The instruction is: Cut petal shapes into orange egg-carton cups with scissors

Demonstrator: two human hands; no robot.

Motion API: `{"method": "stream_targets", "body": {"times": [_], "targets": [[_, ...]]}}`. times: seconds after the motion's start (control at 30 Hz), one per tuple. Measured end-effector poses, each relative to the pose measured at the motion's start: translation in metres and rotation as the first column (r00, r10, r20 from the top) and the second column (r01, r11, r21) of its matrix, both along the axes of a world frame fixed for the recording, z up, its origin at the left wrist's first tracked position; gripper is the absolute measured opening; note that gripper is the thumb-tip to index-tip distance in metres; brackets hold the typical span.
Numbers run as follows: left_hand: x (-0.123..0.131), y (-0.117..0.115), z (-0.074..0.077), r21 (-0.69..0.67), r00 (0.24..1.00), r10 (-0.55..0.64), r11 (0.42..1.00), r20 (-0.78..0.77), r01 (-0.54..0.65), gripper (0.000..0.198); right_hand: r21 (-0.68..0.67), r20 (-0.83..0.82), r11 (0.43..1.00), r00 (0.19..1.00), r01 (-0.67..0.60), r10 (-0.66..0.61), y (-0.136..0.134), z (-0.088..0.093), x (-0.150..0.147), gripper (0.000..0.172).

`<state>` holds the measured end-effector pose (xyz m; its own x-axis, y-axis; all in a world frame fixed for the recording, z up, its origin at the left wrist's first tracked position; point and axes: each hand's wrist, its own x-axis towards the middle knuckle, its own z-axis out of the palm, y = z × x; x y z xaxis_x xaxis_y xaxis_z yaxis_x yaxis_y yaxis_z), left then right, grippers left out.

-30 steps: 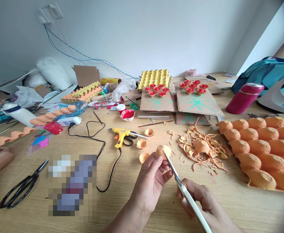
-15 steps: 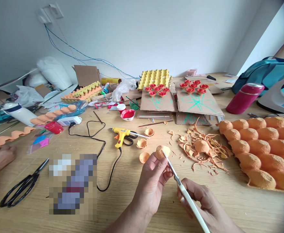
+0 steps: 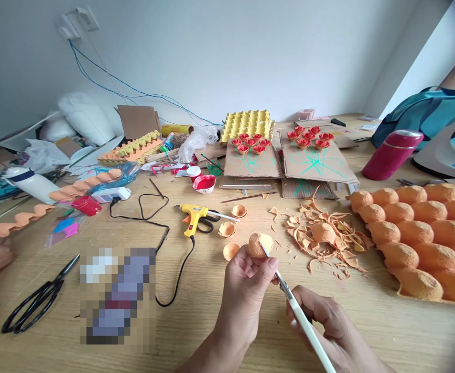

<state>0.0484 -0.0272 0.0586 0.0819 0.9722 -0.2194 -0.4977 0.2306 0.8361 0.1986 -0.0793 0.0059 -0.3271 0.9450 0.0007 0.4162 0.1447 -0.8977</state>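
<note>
Holding an orange cup (image 3: 255, 246), the left hand (image 3: 245, 292) is beside the right hand (image 3: 326, 318), which grips white-handled scissors (image 3: 306, 323)

At lower centre, your scissors (image 3: 308, 327) are white-handled and silver-bladed, your cup (image 3: 256, 244) pale orange. To the right you have an orange egg tray (image 3: 400, 256); left of centre, a yellow glue gun (image 3: 194, 214) with a black cord (image 3: 193, 247). Near upper centre, red flowers (image 3: 259, 149) top green lines (image 3: 316, 161) on brown cardboard (image 3: 268, 170); at right, the flask (image 3: 391, 155) is magenta.
</note>
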Motion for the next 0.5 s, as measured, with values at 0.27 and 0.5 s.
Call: {"method": "stream_targets", "body": {"times": [0.27,0.5], "targets": [[0.0012,-0.0006,0.0004,0.028,1.0,0.025,0.999,0.017,-0.026,0.03,0.052,0.003,0.999,1.0,0.013,-0.014,-0.0028,0.0012,-0.0016,0.038],[0.0003,-0.001,-0.0039,0.05,1.0,0.027,0.998,0.016,-0.028,0.028,0.052,0.005,0.998,1.0,0.027,-0.028,-0.0021,0.0014,-0.0021,0.037]]}}
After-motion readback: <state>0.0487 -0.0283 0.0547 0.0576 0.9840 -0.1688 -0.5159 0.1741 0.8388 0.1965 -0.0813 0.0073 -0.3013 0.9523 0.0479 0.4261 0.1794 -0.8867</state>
